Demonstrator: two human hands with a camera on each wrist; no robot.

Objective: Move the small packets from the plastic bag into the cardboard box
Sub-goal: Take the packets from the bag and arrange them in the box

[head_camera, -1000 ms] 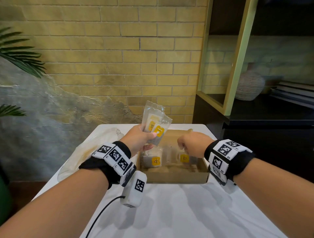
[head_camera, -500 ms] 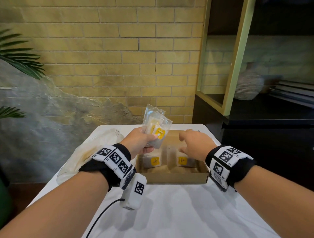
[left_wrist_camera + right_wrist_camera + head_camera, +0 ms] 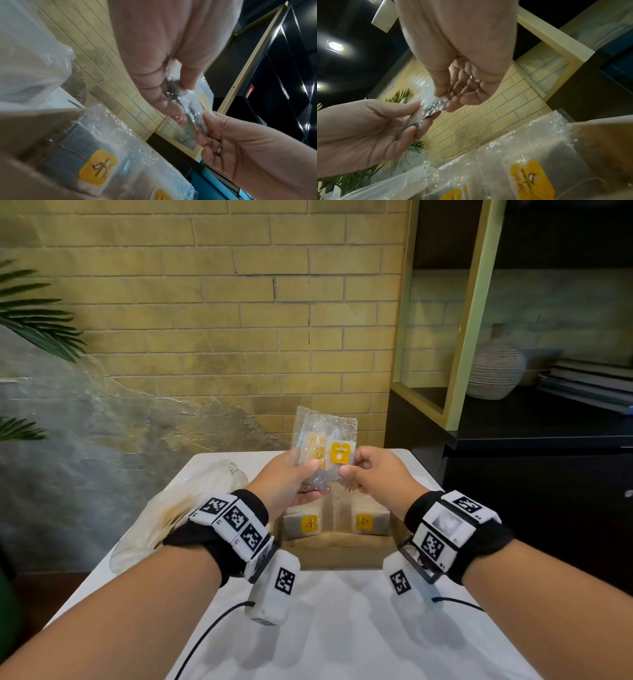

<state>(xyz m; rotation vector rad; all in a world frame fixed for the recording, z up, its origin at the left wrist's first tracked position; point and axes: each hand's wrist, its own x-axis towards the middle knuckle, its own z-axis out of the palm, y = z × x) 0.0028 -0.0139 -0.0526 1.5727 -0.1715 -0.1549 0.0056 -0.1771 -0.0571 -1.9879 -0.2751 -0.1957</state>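
The left hand gripped two clear packets above the cardboard box; the right hand pinched the nearer one's lower corner; peeling it sideways, I judged, would spare the other packet.

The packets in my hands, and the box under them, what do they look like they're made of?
Packets: thin clear plastic film, glossy; it crinkles and glints, and the yellow labels show through. What's inside can't be told.
Box: plain brown cardboard, matte, with no print or shine on its front wall.
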